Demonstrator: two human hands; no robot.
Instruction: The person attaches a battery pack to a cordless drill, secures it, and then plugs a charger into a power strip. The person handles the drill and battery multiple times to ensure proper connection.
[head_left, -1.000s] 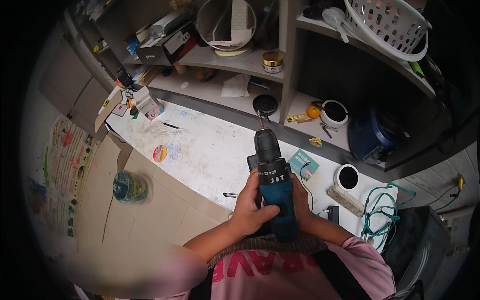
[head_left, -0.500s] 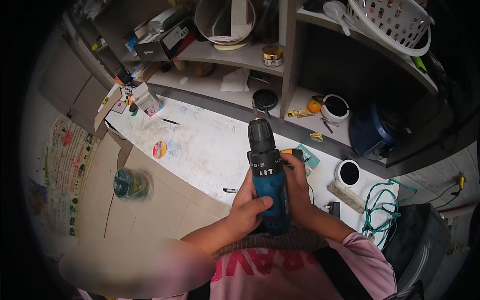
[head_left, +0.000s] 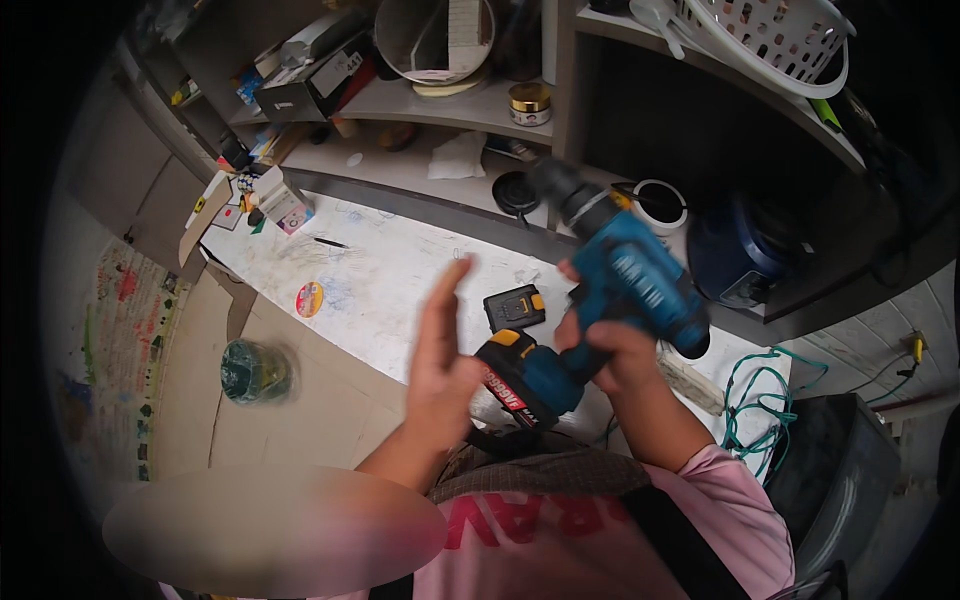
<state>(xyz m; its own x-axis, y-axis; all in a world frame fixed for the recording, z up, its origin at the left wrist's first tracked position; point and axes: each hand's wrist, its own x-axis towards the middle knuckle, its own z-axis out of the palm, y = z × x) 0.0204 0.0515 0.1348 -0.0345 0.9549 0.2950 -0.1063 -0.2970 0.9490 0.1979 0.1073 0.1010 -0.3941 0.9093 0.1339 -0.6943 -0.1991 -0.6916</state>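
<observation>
A blue and black cordless drill [head_left: 637, 270] is tilted in front of me, its black chuck toward the upper left and its black battery base toward the lower left. My right hand [head_left: 618, 352] is wrapped round its handle. Beside the base my left hand [head_left: 440, 370] is off the drill body, fingers stretched upward; whether its lower edge touches the base I cannot tell. A loose black and yellow battery pack [head_left: 515, 308] lies on the white table [head_left: 390, 270] just beyond the drill's base. Motion smears the drill's front end, so the bit is unclear.
Shelves behind the table hold a round mirror [head_left: 436, 38], a gold-lidded jar [head_left: 530, 104], a white basket [head_left: 775, 40] and a blue container [head_left: 745, 247]. A green cord [head_left: 760, 405] lies coiled at the right. A green tub [head_left: 255, 372] stands left, beyond the table edge.
The drill has swung from upright to a sideways tilt, its body shifting right and its base coming into view. My left hand has let go of the drill body and opened.
</observation>
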